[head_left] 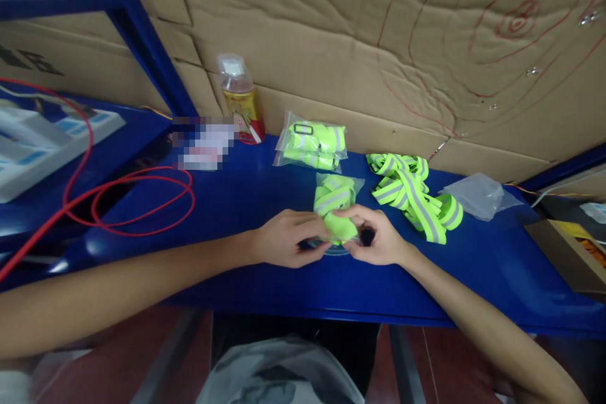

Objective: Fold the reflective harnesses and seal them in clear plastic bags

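Note:
At the middle of the blue table, my left hand and my right hand pinch the near end of a clear plastic bag with a folded neon-yellow reflective strap in it. Fingers of both hands are closed at the bag's mouth, thumbs on the near side. Part of the strap bulges between them, and whether it is wholly inside I cannot tell. Just beyond lie packed bags of reflective straps. Right of my right hand is a loose heap of the same straps.
An empty clear bag lies at the right, near an open cardboard box. A yellow-and-red bottle stands against the cardboard wall. Red cable loops at the left, by white power strips. The blue table ends just before me.

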